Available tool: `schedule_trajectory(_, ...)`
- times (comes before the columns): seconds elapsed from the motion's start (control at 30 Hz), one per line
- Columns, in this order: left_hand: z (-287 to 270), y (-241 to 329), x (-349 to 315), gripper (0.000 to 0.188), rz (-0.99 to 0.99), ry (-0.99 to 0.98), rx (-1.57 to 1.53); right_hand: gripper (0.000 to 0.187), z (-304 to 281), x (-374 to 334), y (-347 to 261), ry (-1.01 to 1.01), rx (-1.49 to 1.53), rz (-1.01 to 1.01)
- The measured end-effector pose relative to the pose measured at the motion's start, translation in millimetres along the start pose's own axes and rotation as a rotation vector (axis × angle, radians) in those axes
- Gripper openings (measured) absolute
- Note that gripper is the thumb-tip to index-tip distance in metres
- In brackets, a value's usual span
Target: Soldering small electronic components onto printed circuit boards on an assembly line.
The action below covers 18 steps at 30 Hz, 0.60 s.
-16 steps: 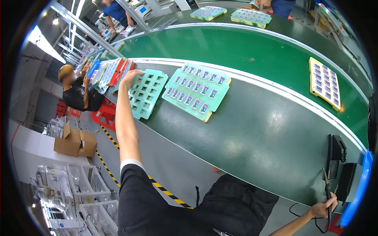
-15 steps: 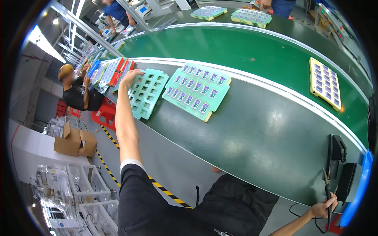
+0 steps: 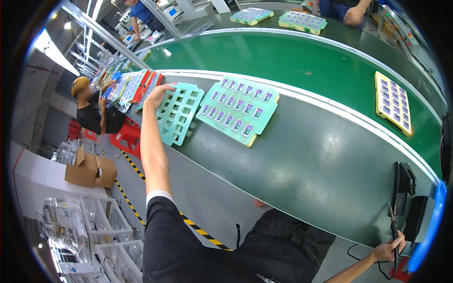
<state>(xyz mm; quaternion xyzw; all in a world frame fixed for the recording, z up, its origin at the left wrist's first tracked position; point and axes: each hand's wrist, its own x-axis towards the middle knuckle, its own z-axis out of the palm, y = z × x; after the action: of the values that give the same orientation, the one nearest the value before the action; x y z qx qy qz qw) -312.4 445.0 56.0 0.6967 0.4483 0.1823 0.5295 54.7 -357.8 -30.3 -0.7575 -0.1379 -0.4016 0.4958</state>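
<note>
My left hand (image 3: 156, 97) grips the far left edge of a pale green plate (image 3: 178, 114) with rows of square cutouts, which lies on the dark bench. Beside it, to the right, lies a green tray (image 3: 231, 116) loaded with rows of small purple and green parts. At the lower right my right hand (image 3: 390, 247) is closed around the handle of a soldering iron (image 3: 394, 229), its tip pointing up and away from me. The iron's cord hangs below the hand.
A black soldering stand (image 3: 401, 188) and a black box (image 3: 418, 219) sit at the bench's right end, near a blue bin edge (image 3: 432, 226). A yellow tray (image 3: 393, 104) rests on the green conveyor (image 3: 283, 61). A seated co-worker (image 3: 96, 111) is at the far left.
The yellow tray has shifted slightly right. A co-worker's hand at the top right has moved further into view. Both my hands hold nearly the same places.
</note>
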Motion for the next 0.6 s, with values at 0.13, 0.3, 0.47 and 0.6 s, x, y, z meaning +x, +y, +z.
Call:
schedule_trajectory(0.13, -4, -6, 10, 0.013, -0.02, 0.005, -0.057, 0.024, 0, 2, 4, -0.011, 0.037, -0.008)
schedule_trajectory(0.3, -18, -1, 14, 0.019, -0.059, 0.001, -0.019, 0.025, 3, 3, 2, 0.0, 0.038, -0.006)
schedule_trajectory(0.47, -34, -13, 9, 0.03, -0.044, 0.16, 0.327, 0.025, 7, -1, -2, 0.007, 0.055, -0.022)
schedule_trajectory(0.6, -30, 1, 24, 0.034, -0.023, 0.194, 0.425, 0.025, -9, -3, 11, 0.001, 0.004, 0.061)
